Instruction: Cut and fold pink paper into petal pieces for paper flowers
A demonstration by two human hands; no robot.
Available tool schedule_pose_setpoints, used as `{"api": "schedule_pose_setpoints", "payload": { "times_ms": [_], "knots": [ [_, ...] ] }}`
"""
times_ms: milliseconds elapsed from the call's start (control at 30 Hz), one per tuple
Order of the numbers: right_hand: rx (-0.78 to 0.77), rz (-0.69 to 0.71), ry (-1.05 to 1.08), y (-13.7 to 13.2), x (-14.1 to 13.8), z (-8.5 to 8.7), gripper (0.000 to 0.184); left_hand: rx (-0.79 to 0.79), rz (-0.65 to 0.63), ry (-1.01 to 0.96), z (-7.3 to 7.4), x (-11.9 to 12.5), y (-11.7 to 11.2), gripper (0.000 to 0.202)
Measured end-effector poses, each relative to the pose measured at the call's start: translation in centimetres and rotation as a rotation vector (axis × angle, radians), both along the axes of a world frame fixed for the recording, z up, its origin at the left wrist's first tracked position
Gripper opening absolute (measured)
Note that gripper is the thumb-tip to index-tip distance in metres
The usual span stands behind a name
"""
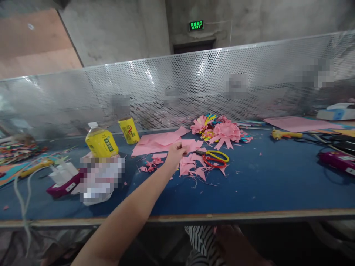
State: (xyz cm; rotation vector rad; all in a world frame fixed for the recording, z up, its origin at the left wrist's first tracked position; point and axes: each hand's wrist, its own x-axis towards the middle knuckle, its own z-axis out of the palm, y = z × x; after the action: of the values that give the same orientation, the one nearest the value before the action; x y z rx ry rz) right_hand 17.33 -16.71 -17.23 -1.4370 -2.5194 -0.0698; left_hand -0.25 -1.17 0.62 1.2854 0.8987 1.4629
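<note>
Paper [190, 144] in left hand's grip [176, 150], right grip unclear; open tabletop [257, 190] toward front edge [249, 214].

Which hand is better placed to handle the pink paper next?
Likely the left hand: its fingers are at the pink paper, close to the scissors; no right hand shows above the table.

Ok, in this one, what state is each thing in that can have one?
Left hand: fingers curled at a pink piece, grip unclear
Scissors: lying down, unheld, blade opening unclear
Pink sheets: overlapping
Pink scraps: cut, scattered
Paper flowers: made up, heaped
Bottle: standing, capped
Yellow can: standing
Exit sign: lit
Left power strip: white plugs in it
Right glue gun: lying down
</note>
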Motion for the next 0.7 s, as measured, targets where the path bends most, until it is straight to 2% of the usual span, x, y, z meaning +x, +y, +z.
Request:
{"api": "schedule_pose_setpoints", "payload": {
  "times_ms": [67, 233, 367, 533, 633, 700],
  "knots": [
    [-0.156, -0.081, 0.057, 1.4, 0.9, -0.7, 0.03, 0.002, 0.006, -0.018, 0.1, 0.0, 0.0, 0.022],
    [-0.161, -0.039, 0.109, 3.6, 0.9, -0.5, 0.032, 0.034, 0.019, -0.03, 0.0, -0.3, 0.0, 0.027],
    [-0.123, -0.134, 0.056, 1.9, 0.2, -1.3, 0.033, 0.041, 0.031, -0.022, -0.1, -0.5, 0.2, 0.026],
    [0.05, -0.012, 0.038, -1.0, 2.0, -3.3, 0.045, 0.032, 0.054, 0.004, -0.2, -0.5, 0.5, 0.028],
    [0.111, -0.047, 0.021, -0.8, 2.6, -3.4, 0.039, 0.027, 0.043, -0.01, -0.1, -0.4, 0.5, 0.027],
    [0.059, -0.135, 0.026, 0.2, 2.3, -2.8, 0.03, 0.032, 0.028, -0.025, -0.1, -0.5, 0.4, 0.024]
  ]
}}
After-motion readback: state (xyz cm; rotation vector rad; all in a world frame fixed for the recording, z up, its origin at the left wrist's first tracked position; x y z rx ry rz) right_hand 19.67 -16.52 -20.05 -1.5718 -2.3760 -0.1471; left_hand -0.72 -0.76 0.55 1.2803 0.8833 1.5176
